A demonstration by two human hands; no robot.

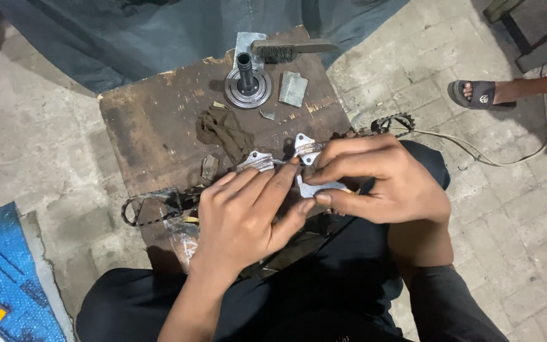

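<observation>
Right hand (381, 183) pinches a small metal bracket (314, 188) between thumb and fingers, its long axis running left toward the left hand (248, 215). Left fingers close on the bracket's other end from below. Just beyond, two similar plates (257, 161) lie on the table (153, 126), a rag (223, 130) behind them.

the single head camera looks steeply down, close over a worn wooden board (153, 126) and paved floor (508, 228).
</observation>
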